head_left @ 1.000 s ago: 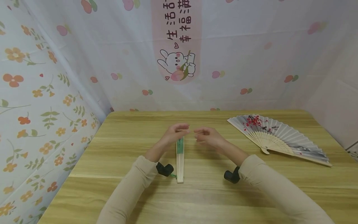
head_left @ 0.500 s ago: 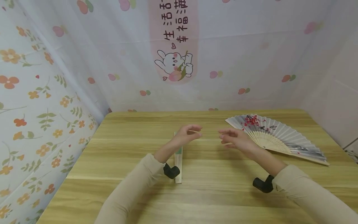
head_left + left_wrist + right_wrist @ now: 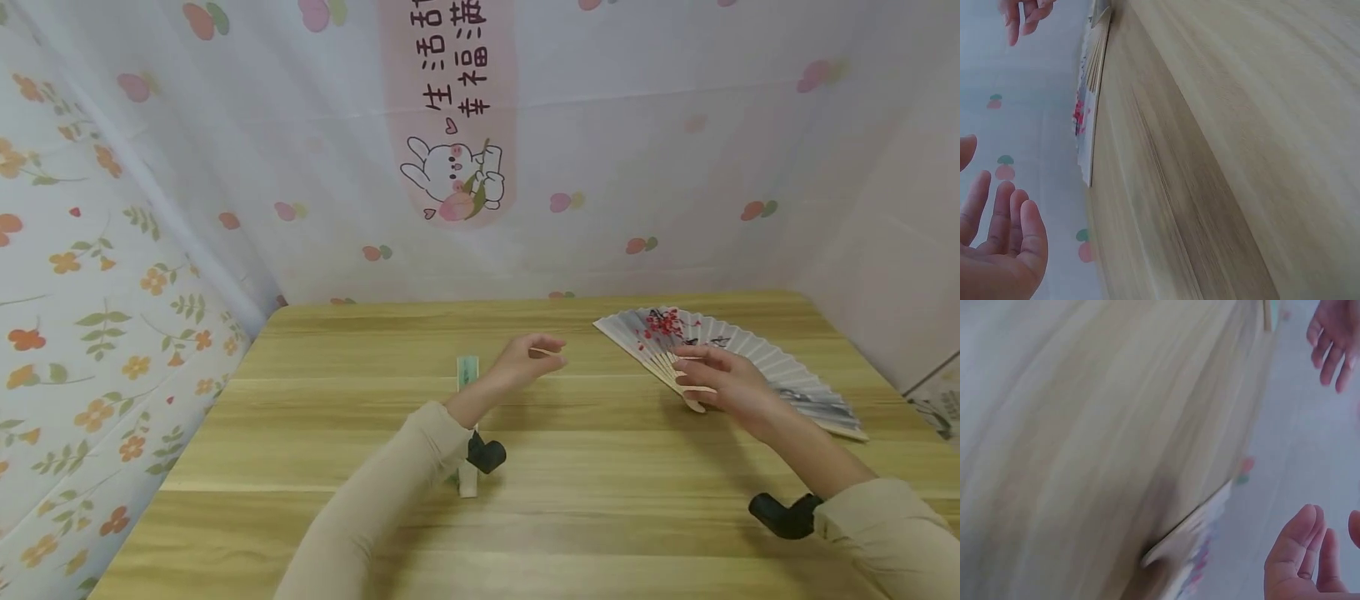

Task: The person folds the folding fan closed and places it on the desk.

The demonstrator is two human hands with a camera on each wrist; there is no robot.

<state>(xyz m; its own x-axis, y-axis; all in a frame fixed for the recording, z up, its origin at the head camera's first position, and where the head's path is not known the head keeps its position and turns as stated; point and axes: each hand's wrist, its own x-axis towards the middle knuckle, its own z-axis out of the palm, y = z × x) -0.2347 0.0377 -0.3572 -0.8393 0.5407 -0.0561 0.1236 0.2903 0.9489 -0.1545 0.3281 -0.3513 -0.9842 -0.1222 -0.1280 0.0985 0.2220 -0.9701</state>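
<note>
A spread folding fan (image 3: 765,358) with pale ribs, red blossoms and grey painting lies at the right of the table. My right hand (image 3: 731,387) hovers over its rib end, fingers loosely bent and holding nothing, and hides part of it. Left of it a second fan (image 3: 468,369), folded, green and pale, lies lengthwise; my left forearm covers its middle. My left hand (image 3: 527,363) is raised above the table to the right of that folded fan, its fingers relaxed with nothing in them. In the left wrist view the spread fan (image 3: 1092,81) appears edge-on beyond the left fingers.
The wooden table (image 3: 570,517) ends at a white printed curtain (image 3: 637,167) behind and a floral curtain (image 3: 112,350) at the left. A black camera mount (image 3: 486,454) sits on the left wrist, another mount (image 3: 786,515) on the right.
Both hands have moved right and farther apart. The right hand went from the table's middle to over the spread fan; the left passed across the folded fan. The view has turned slightly right.
</note>
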